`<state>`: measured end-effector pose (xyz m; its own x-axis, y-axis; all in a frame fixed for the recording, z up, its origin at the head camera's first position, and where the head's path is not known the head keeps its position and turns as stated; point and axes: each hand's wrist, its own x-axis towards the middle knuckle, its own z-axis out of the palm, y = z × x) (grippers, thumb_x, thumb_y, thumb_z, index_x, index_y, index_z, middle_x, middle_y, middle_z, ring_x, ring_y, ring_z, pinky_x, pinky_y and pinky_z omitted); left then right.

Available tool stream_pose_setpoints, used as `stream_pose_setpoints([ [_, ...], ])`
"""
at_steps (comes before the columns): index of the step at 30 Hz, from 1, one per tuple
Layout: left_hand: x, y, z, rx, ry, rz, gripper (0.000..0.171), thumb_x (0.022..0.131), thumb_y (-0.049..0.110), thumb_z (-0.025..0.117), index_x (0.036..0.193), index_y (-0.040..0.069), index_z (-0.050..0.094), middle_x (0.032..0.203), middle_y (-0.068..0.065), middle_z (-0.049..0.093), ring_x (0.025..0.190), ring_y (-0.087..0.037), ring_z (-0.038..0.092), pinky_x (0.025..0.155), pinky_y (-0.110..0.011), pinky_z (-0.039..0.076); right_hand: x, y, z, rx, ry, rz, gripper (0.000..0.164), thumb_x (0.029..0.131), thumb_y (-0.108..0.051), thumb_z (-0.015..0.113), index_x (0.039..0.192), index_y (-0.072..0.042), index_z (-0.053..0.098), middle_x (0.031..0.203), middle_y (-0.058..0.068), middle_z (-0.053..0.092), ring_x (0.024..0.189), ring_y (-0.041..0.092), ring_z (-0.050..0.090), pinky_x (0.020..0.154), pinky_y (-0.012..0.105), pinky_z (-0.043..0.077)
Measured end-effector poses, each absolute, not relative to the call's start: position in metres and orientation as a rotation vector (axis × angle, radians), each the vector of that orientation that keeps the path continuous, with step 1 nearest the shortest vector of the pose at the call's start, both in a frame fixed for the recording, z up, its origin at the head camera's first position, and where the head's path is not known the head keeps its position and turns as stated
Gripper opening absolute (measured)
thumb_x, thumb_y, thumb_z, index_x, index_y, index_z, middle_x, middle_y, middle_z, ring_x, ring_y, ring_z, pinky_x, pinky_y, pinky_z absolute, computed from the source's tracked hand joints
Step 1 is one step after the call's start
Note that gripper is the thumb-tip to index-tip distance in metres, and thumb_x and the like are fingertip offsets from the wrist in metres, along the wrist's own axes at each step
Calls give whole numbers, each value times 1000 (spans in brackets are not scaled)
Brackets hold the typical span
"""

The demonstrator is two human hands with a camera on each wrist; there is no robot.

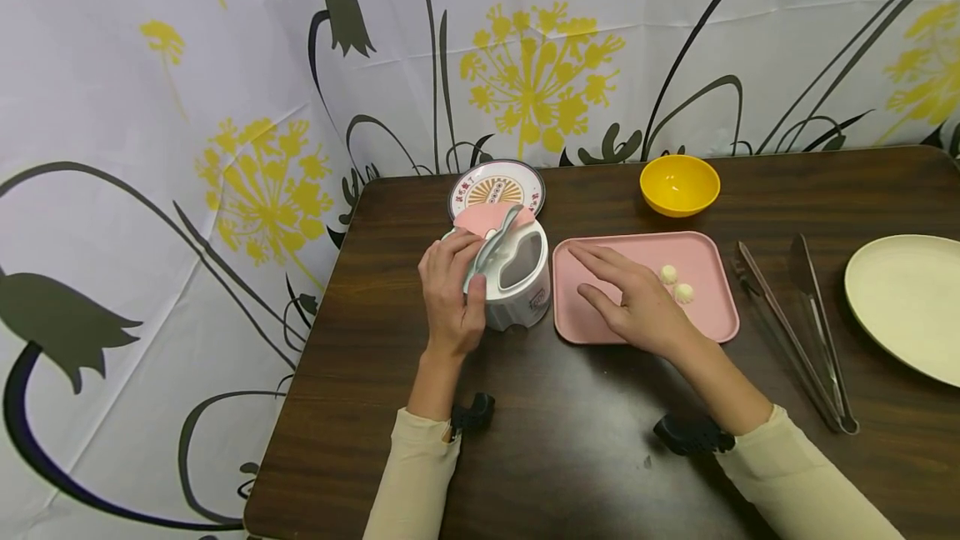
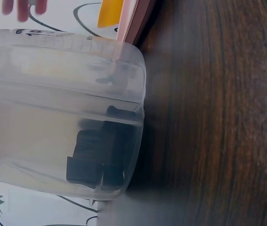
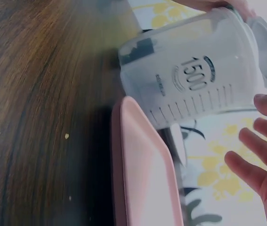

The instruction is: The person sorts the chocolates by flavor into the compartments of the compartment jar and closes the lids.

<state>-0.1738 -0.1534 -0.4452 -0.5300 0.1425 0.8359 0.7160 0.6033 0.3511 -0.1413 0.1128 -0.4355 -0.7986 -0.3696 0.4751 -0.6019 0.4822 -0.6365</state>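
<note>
Two hands up, one loaded: your left hand [image 1: 450, 290] grips the top of the jug [image 1: 517, 311] at the grey flap [image 1: 495, 248], can't tell whether the fingertips sit on flap or rim; your right hand [image 1: 645, 298] holds nothing, fingers spread above the pink tray [image 1: 708, 261]. Jug stands just left of the tray, pink piece [image 1: 495, 213] at its far rim, patterned plate [image 1: 497, 183] behind. Risks: tug sideways on the flap with nothing bracing the base and the jug may tip or skid into the tray, since they sit that close. Lose the flap and it could drop over the opening [image 1: 521, 261]. Your right forearm is near two white balls [image 1: 683, 293]; a low sweep could send them rolling, as they look round. Swing wide right and the sleeve [image 1: 802, 473] might catch the tongs [image 1: 806, 277]. Surface: dark wood-grain table [image 1: 570, 440], glare near you, pale crumbs [image 3: 67, 136] in the right wrist view; yellow bowl [image 1: 678, 186] behind the tray, cream plate [image 1: 915, 307] past the tongs. Room: pale cloth [image 1: 255, 48] printed with yellow and grey-green flowers hangs behind and down the left.
</note>
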Motion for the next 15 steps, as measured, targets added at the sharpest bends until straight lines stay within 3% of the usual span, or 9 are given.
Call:
stream_pose_setpoints([
  [5,-174,-153,-445,-682,-2016,-890,42,92,31,40,111,6,69,118,-7,63,123,-27,52,105,-53,26,-134,137,-441,674,-2418,1197,48,86,-6,72,132,-7,62,130,9,63,119,28,58,102,36,42],
  [7,-174,-153,-445,-684,-2017,-888,43,93,32,40,110,6,69,119,-7,63,123,-27,51,105,-54,26,-130,152,-442,557,-2397,1175,43,84,-4,73,127,-3,66,123,10,66,111,29,62,96,26,43],
  [9,-175,-154,-445,-685,-2018,-888,44,94,33,39,110,6,70,119,-8,63,124,-27,51,105,-54,26,-125,169,-442,405,-2402,1135,40,84,-3,72,124,-2,67,119,13,68,102,32,64,87,25,44],
  [11,-175,-154,-446,-684,-2019,-888,45,94,34,38,110,7,70,118,-8,63,124,-27,51,105,-54,25,-117,186,-440,206,-2439,1073,38,86,-6,71,123,-2,67,118,16,67,98,35,64,82,31,46],
  [15,-174,-154,-447,-679,-2017,-894,45,94,34,38,109,7,71,118,-8,63,124,-27,51,106,-53,25,-100,221,-440,-176,-2591,926,42,92,-17,63,132,-5,61,128,21,60,101,45,59,83,56,43],
])
